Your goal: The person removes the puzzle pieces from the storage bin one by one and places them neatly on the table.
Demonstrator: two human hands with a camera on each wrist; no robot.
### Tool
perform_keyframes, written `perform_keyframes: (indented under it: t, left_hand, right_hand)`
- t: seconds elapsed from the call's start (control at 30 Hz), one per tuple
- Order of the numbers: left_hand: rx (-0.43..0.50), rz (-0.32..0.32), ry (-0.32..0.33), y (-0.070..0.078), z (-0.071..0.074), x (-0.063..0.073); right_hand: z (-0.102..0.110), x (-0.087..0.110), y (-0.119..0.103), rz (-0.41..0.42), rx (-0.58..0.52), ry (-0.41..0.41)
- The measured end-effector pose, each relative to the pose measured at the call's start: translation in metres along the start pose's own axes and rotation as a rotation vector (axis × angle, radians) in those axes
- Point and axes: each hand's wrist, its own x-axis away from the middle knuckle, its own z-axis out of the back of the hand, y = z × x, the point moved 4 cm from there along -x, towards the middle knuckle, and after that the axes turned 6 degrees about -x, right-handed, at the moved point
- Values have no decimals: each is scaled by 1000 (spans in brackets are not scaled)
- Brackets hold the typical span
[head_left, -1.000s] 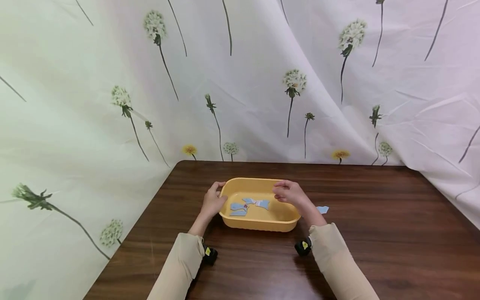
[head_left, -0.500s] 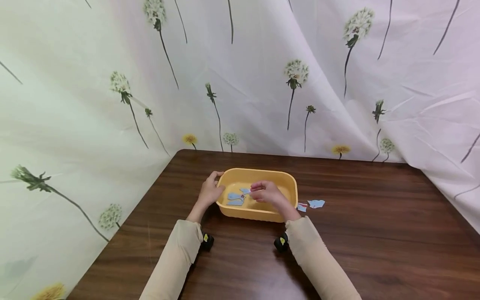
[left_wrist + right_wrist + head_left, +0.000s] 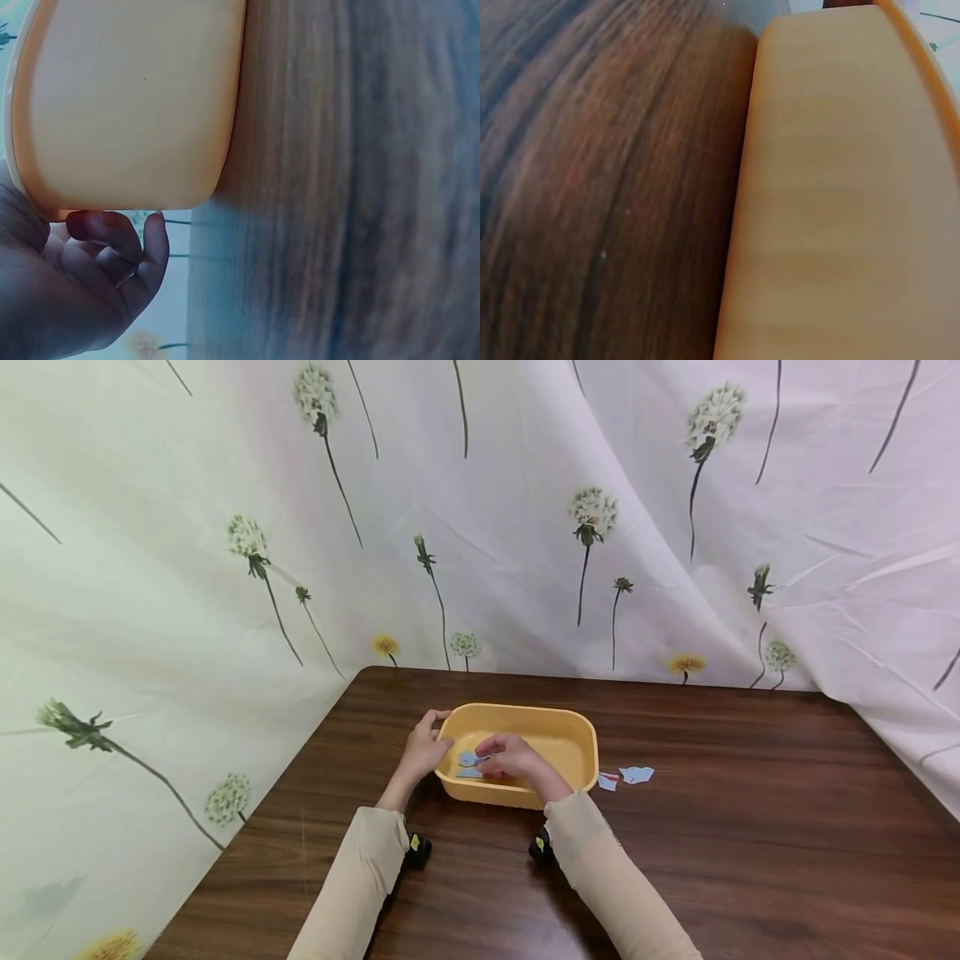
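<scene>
A shallow yellow plastic basin (image 3: 567, 752) stands on the table. My left hand (image 3: 424, 752) grips its left end, thumb over the rim and fingers outside; in the left wrist view the curled fingers of the left hand (image 3: 101, 262) lie against the end wall. My right hand (image 3: 517, 758) is inside the basin, fingers bent down among flat light-blue irregular pieces (image 3: 468, 772) and partly hiding them. I cannot tell whether its fingertips hold one. The right wrist view shows only the basin's outer wall (image 3: 825, 187) and wood, with no hand.
Right of the basin, two more flat pieces lie on the dark wooden table (image 3: 750, 827): one with a red stripe (image 3: 608, 782), the other light blue (image 3: 637, 774). A white curtain (image 3: 510, 552) with dandelion prints hangs behind the table.
My right hand has moved left and lower across the basin, to the pieces at its left side. My left hand keeps its grip on the left end. The head view has shifted slightly.
</scene>
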Motion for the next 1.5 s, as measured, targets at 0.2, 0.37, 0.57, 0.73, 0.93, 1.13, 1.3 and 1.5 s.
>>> perform_keyframes:
  t: [0.2, 0.37, 0.57, 0.73, 0.93, 1.13, 1.3, 1.5]
  left_hand:
    - [4, -3, 10, 1, 2, -1]
    - [11, -5, 19, 2, 3, -2]
    - [29, 3, 9, 1, 2, 1]
    - [36, 17, 6, 0, 0, 3]
    - [57, 22, -4, 0, -3, 3]
    - [60, 32, 4, 0, -3, 3]
    - [53, 41, 8, 0, -2, 4]
    - [47, 38, 12, 0, 0, 5]
  right_hand:
    - [-4, -1, -1, -27, 15, -15]
    - [-4, -3, -2, -44, 55, -26]
    - [-3, -2, 2, -63, 81, -38]
    - [-4, 0, 3, -63, 82, -58]
    - [-4, 3, 3, -54, 88, -76]
    - [-6, 3, 2, -39, 86, -120]
    - [-9, 2, 3, -26, 86, -155]
    - [-10, 3, 1, -29, 93, -151]
